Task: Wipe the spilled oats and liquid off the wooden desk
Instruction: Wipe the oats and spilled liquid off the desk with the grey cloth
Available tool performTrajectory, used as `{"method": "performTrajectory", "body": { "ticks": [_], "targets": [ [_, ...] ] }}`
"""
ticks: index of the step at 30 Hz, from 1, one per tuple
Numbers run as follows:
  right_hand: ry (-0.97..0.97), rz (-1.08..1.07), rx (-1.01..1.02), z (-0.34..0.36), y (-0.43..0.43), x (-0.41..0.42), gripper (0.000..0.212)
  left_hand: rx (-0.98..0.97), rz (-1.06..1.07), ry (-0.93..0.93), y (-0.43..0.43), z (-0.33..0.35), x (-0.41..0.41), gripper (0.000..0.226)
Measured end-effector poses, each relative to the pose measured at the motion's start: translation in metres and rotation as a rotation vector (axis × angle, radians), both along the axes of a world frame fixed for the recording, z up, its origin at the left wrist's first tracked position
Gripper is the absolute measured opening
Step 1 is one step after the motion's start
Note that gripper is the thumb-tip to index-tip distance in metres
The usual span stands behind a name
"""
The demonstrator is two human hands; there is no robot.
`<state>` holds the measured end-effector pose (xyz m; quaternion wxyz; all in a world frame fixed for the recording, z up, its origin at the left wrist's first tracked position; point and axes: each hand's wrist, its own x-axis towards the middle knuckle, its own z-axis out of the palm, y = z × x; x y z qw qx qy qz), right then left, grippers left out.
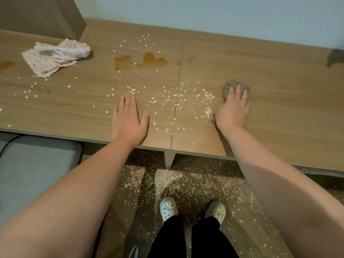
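The wooden surface (pixel 270 75) is running along a pale wall (pixel 223 13), with a thin seam (pixel 179 86) splitting it into two panels. Oats (pixel 186 97) are lying scattered across its middle, thickest around the seam, between the two hands. A brown puddle of liquid (pixel 147 61) is sitting farther back, toward the wall, and a smaller stain (pixel 5 65) is showing at the far left edge.

The left hand (pixel 128 116) is resting flat and open on the surface, gripping nothing. The right hand (pixel 232 107) is pressing straight fingers down on a grey-brown cloth (pixel 235 85), just right of the oats. A crumpled pink cloth (pixel 55 56) is lying well apart at the back left.

Below, many more oats are covering the floor (pixel 134 211) around two white clogs (pixel 168 208), and a grey cushion (pixel 37 164) is sitting to the left.
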<state>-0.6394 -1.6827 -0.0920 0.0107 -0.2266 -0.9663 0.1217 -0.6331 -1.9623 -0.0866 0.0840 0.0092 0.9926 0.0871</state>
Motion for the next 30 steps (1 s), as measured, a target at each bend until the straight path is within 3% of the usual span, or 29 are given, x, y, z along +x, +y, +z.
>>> {"method": "performTrajectory", "body": {
  "ticks": [5, 7, 13, 15, 21, 23, 28, 30],
  "targets": [
    [-0.017, 0.458, -0.004, 0.003, -0.012, 0.009, 0.069, -0.113, -0.083, -0.021, -0.001, -0.004, 0.000, 0.067],
    [-0.022, 0.550, -0.047, 0.006, 0.009, 0.016, 0.069, -0.126, -0.084, -0.022, -0.001, -0.004, 0.000, 0.065],
    [0.049, 0.149, -0.006, -0.001, 0.022, -0.032, 0.061, -0.131, -0.074, -0.023, 0.000, -0.005, 0.000, 0.065],
    [0.049, 0.189, -0.011, -0.003, 0.006, -0.045, 0.061, -0.124, -0.072, -0.020, 0.000, -0.004, -0.001, 0.065],
    [0.017, 0.592, -0.023, 0.003, 0.018, -0.026, 0.066, -0.104, -0.067, -0.029, -0.001, -0.004, -0.001, 0.065],
    [0.021, 0.561, -0.013, 0.001, 0.034, -0.040, 0.065, -0.108, -0.065, -0.034, -0.001, -0.004, -0.001, 0.066],
    [0.032, 0.243, -0.015, 0.000, 0.022, -0.092, 0.059, -0.068, -0.057, -0.025, -0.002, -0.004, -0.002, 0.068],
    [0.035, 0.294, 0.008, 0.000, 0.013, -0.094, 0.060, -0.022, -0.042, -0.009, -0.002, -0.004, -0.002, 0.068]
  ]
}}
